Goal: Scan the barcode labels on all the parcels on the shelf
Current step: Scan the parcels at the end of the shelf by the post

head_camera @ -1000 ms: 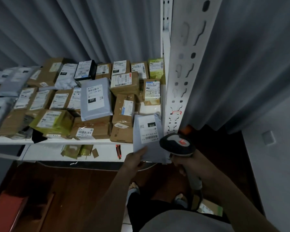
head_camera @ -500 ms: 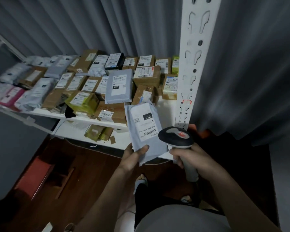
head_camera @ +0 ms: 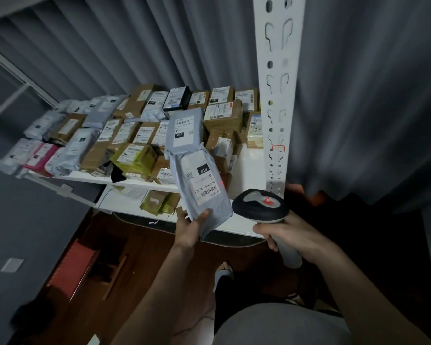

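**Grey mailer held up to the scanner**

The left hand (head_camera: 187, 231) grips the lower end of a grey plastic mailer bag (head_camera: 200, 190), label up, in front of the white shelf (head_camera: 249, 168) crowded with parcels. The right hand's (head_camera: 292, 239) fingers are wrapped round a black-and-grey handheld barcode scanner (head_camera: 260, 206) just beside it.

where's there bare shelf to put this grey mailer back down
The bare patch of shelf is at the right end, between the brown boxes and the white upright post, running to the front edge. Left of that, parcels cover the shelf edge to edge. The left hand holds the grey mailer; the right hand grips the scanner.
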